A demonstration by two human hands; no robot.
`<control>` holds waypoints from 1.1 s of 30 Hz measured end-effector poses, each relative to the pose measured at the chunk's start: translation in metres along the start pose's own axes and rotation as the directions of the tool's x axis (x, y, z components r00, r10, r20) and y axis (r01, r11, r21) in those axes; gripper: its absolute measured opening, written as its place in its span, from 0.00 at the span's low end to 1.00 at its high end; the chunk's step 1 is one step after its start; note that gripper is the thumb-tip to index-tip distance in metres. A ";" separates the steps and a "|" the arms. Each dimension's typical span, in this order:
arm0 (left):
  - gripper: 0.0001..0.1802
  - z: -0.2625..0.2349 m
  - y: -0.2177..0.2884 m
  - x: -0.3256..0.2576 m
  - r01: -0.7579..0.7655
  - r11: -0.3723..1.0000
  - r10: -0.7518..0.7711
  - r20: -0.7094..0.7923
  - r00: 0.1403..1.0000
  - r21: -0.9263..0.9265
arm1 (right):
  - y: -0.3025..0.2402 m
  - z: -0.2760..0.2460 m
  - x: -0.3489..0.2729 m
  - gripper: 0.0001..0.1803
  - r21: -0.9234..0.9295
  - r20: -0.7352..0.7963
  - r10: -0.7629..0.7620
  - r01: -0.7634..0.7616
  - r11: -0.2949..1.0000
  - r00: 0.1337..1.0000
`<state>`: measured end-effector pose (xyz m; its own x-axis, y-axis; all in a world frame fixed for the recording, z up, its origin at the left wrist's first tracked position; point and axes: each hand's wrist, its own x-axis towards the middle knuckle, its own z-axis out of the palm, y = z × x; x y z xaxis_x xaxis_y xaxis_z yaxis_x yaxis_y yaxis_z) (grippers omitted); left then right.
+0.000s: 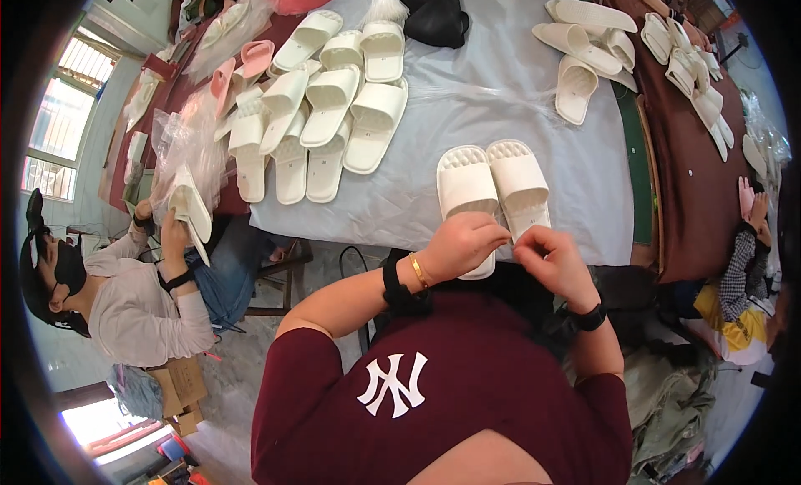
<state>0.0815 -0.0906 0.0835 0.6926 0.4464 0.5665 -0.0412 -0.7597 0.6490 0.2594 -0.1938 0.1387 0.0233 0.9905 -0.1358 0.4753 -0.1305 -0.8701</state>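
Note:
A pair of white slide slippers stands side by side at the near edge of the cloth-covered table, a left slipper [467, 184] and a right slipper [519, 180]. Just over their open heel ends, my left hand [463, 245] is closed, thumb and finger pinched together. My right hand [551, 264] is also closed in a pinch, its fingertips almost meeting the left ones. Whatever lies between the fingertips is too small to make out. Beyond the pair, a spread of thin clear strands [492, 93] lies across the cloth.
Several white slippers [329, 109] are heaped to the left, more white slippers [584, 55] to the far right. A black bag-like bundle [435, 16] sits at the back. On the left, a masked co-worker [125, 293] holds white slippers [192, 205] near clear plastic film; another person's hands [753, 203] show at right.

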 end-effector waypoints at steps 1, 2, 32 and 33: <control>0.08 0.000 0.001 0.000 0.054 0.997 -0.053 0.017 0.998 -0.063 | 0.001 -0.001 0.002 0.06 0.163 -0.051 0.015 -0.007 0.987 0.999; 0.08 -0.002 0.003 -0.002 0.059 0.996 -0.058 0.018 0.998 -0.066 | 0.003 -0.002 0.003 0.09 0.321 -0.099 0.039 -0.005 0.947 0.994; 0.12 -0.056 -0.050 -0.021 0.737 0.369 -0.860 0.093 0.502 -0.567 | 0.036 0.059 0.022 0.11 -0.372 -0.043 0.125 -0.132 0.919 0.991; 0.12 -0.057 -0.053 -0.020 0.743 0.409 -0.850 0.076 0.522 -0.529 | 0.036 0.062 0.026 0.11 -0.372 -0.044 0.122 -0.129 0.919 0.992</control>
<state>0.0288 -0.0320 0.0666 0.4511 0.8425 -0.2944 0.1171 0.2712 0.9554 0.2227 -0.1752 0.0751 0.1194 0.9681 -0.2202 0.7609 -0.2317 -0.6061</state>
